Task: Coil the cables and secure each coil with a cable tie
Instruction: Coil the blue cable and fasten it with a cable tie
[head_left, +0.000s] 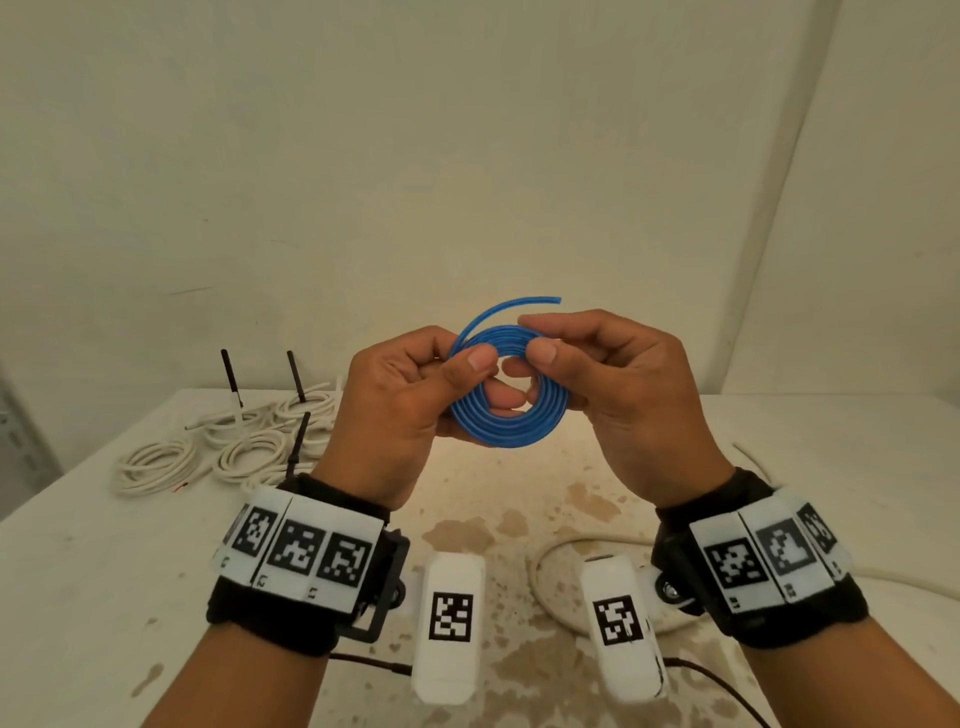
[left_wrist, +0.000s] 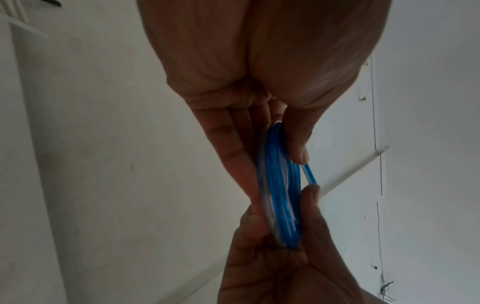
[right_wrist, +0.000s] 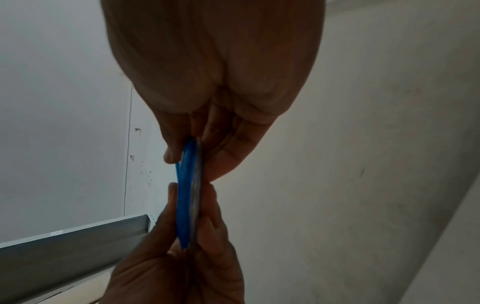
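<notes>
A flat coil of blue cable (head_left: 511, 423) is held in the air above the table, between both hands. My left hand (head_left: 410, 400) pinches its left side with the thumb on top and fingers beneath. My right hand (head_left: 613, 384) pinches the right side the same way. The cable's loose end (head_left: 519, 306) arcs up and to the right over the coil. Both wrist views show the blue coil (left_wrist: 281, 189) (right_wrist: 188, 195) edge-on, squeezed between thumbs and fingers of the two hands. No cable tie is on this coil.
Several white cable coils (head_left: 239, 447) bound with upright black ties (head_left: 231, 376) lie at the table's (head_left: 104, 561) back left. A loose white cable (head_left: 561, 551) curves across the stained tabletop under my right wrist. A plain wall stands behind.
</notes>
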